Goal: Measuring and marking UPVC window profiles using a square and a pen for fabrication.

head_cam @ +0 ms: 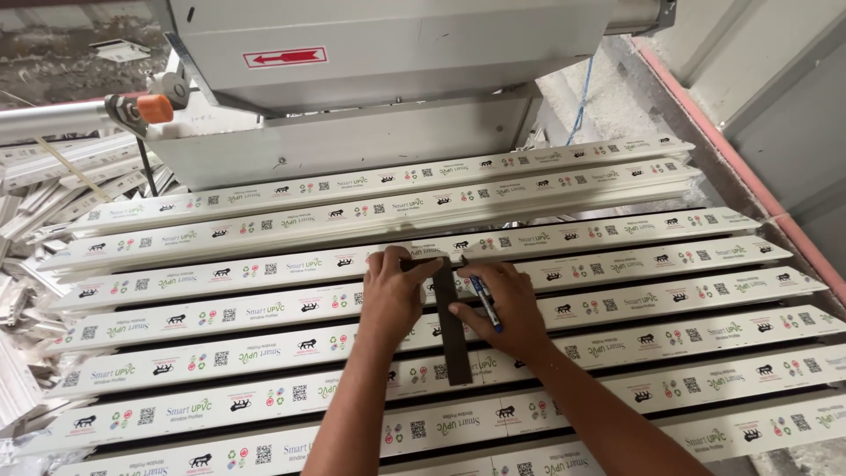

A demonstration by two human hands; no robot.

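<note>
Your left hand (390, 295) lay flat on the dark, flat, narrow strip (451, 330), which ran crosswise over the long white plastic window profiles (264, 310) with small printed marks along their faces. Your left fingers (414, 267) were pressed together and bent over the strip's top end, pinning it down, thumb alongside its left edge. Just right of the strip, your right hand (502, 304) rested on the profiles, its fingers (465, 317) closed around a blue-barrelled pen (484, 302), and the index finger lay against the strip's right edge. The pen's tip pointed up and left, toward the strip's top end, close to your left fingertips; I couldn't tell whether it touched the profile.

The strip itself sat across about three of the profiles, its lower end free and pointing back toward you. The profiles lay side by side in a slanting rack, spreading well out to either side of the strip. Beyond the strip's top end stood a grey sheet-metal machine housing (388, 62) with a red-and-white arrow label (285, 58). Far to the left of the strip, an orange knob (155, 108) sat on a metal arm, and loose white offcuts (35, 203) were heaped below it.
</note>
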